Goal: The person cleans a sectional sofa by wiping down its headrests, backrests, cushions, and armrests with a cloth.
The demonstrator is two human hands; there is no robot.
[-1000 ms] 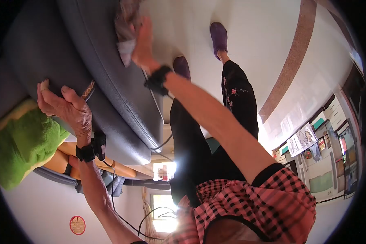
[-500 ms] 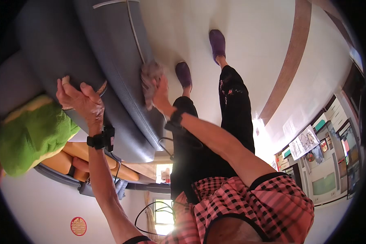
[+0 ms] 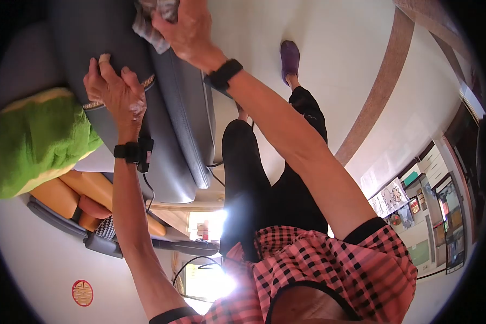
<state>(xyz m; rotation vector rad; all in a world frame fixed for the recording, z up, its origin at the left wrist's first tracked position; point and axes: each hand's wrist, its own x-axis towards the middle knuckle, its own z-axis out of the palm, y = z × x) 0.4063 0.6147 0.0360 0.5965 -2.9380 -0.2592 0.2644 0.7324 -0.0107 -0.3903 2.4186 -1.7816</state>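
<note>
A grey sofa (image 3: 170, 146) fills the left of the head view. My right hand (image 3: 191, 32) grips a crumpled greyish-pink cloth (image 3: 152, 32) against the sofa's surface at the top of the view; the frame's upper edge cuts off part of both. My left hand (image 3: 117, 97) rests on the dark upholstery beside a patterned trim strip (image 3: 148, 82). Its fingers are bent but apart, and I see nothing held in them. A light wrapping covers one fingertip. Near that hand lies a green plush cushion or blanket (image 3: 43, 140) with yellowish edges.
Pale floor (image 3: 351, 65) with a brown band (image 3: 380, 81) lies to the right, where a purple shoe (image 3: 290, 59) stands. An orange-and-grey sofa (image 3: 59, 194) is beyond the green fabric. Thin black cables (image 3: 178, 275) hang near my body. Shelving (image 3: 432, 216) stands far right.
My right hand has carried the cloth up and leftward in the view, from the sofa's lower edge to higher on it. My left hand stays on the upholstery while the view has shifted.
</note>
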